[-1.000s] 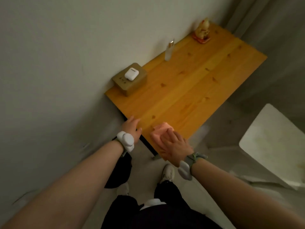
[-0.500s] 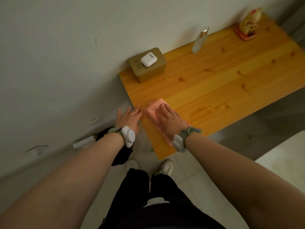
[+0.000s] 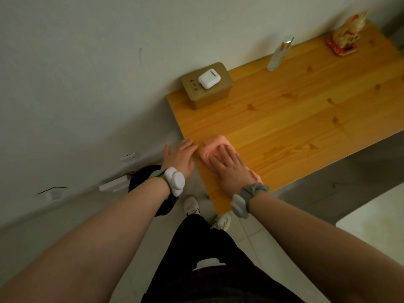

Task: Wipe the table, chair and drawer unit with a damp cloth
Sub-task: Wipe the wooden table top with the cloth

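A pink cloth (image 3: 211, 145) lies flat on the wooden table (image 3: 295, 110) near its left end. My right hand (image 3: 227, 164) presses down on the cloth with straight fingers, covering most of it. My left hand (image 3: 179, 157) rests flat against the table's left edge, fingers straight, holding nothing. A white chair seat (image 3: 371, 217) shows at the lower right. No drawer unit is in view.
An olive box (image 3: 209, 92) with a white earbud case (image 3: 208, 78) on top stands at the table's back left corner by the wall. A slim bottle (image 3: 278, 55) and a cat figurine (image 3: 347, 35) stand further along the wall. A black stool (image 3: 150, 186) sits on the floor.
My right hand has slid the cloth from the table's front corner along the left end toward the wall. My left hand stays at the table's left edge.
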